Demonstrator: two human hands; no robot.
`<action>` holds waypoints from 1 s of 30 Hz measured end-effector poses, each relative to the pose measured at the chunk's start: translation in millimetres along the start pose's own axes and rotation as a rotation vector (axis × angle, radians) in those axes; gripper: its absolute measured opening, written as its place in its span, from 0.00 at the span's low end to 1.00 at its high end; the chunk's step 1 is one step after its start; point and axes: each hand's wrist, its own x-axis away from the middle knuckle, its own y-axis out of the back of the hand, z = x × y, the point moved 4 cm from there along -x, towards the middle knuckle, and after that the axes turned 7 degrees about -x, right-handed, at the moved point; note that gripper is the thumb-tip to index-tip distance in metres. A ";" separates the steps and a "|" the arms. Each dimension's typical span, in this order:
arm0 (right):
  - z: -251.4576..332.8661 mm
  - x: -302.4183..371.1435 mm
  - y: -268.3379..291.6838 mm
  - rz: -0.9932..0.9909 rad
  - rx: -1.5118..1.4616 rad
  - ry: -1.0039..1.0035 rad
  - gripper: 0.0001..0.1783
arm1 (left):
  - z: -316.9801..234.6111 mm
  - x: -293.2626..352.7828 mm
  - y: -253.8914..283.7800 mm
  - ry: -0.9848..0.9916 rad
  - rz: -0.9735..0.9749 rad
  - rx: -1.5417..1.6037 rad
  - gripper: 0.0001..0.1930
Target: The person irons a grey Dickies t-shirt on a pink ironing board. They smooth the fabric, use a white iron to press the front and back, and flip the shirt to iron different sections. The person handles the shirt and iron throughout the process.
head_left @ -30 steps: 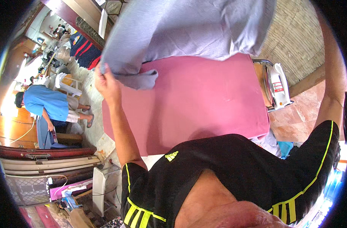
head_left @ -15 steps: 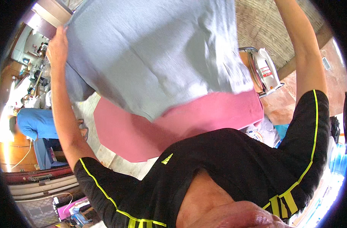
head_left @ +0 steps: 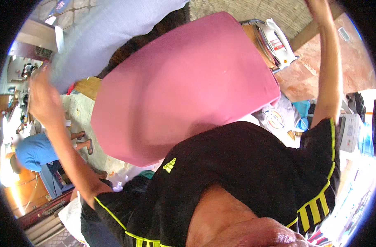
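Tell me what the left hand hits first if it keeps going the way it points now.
Likely only the grey-blue garment it already grips: the left hand points up and away from the pink ironing board. Beyond, nothing clear; depth is uncertain.

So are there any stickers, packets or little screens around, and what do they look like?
Label on the white iron: upright strip on its side at the far end of the pink board, white and red.
Plastic bag: below the board's right end, clear with a round orange and blue mark.
White box: far right, with a grey panel; too small to tell if it is a screen.

1 grey garment (head_left: pixel 105 33) | 1 pink ironing board (head_left: pixel 183 94) | 1 iron (head_left: pixel 276 41) | 1 person in blue (head_left: pixel 35 152)
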 end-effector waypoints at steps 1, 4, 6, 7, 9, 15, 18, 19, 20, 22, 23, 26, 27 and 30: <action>-11.4 54.8 -8.9 0.118 -0.001 -0.108 0.14 | -46.7 38.6 -9.6 0.042 0.009 0.374 0.21; -9.5 238.9 -89.7 0.273 -0.491 -0.674 0.11 | -163.5 106.3 28.1 0.068 0.567 0.731 0.15; -5.8 320.5 -126.5 0.300 -0.553 -0.710 0.11 | -218.5 149.0 33.9 0.186 0.848 0.948 0.14; -5.2 343.7 -137.9 0.348 -0.563 -0.746 0.10 | -234.1 164.1 35.5 0.258 0.979 1.040 0.14; -10.8 376.6 -138.4 0.370 -0.533 -0.933 0.09 | -258.6 168.5 27.4 0.178 1.050 1.160 0.13; 13.6 378.9 -119.3 0.200 -0.570 -0.891 0.11 | -266.8 167.3 9.6 -0.107 1.440 1.319 0.08; 15.5 385.5 -129.8 0.239 -0.375 -0.967 0.10 | -293.8 125.7 -35.3 -0.299 1.625 1.412 0.09; 4.2 395.0 -132.4 0.157 -0.442 -0.925 0.07 | -305.5 94.9 -54.1 -0.353 1.239 1.418 0.12; -1.8 401.5 -131.4 0.148 -0.473 -0.960 0.08 | -322.8 63.0 -76.2 -0.299 1.140 1.390 0.14; 6.0 401.5 -135.7 0.051 -0.574 -0.999 0.16 | -345.6 -15.8 -112.9 -0.252 0.844 1.283 0.14; 3.4 406.7 -137.5 0.058 -0.608 -1.031 0.21 | -360.6 -46.1 -137.6 -0.211 0.602 1.312 0.13; 19.0 398.4 -138.6 -0.011 -0.645 -1.050 0.31 | -414.4 -117.9 -211.6 -0.212 0.323 1.162 0.17; 22.8 394.7 -137.0 0.023 -0.618 -1.060 0.33 | -429.4 -133.2 -234.3 -0.236 0.375 1.124 0.20; 23.1 393.2 -137.1 0.127 -0.613 -1.091 0.37 | -469.5 -154.4 -303.8 -0.389 0.516 0.979 0.33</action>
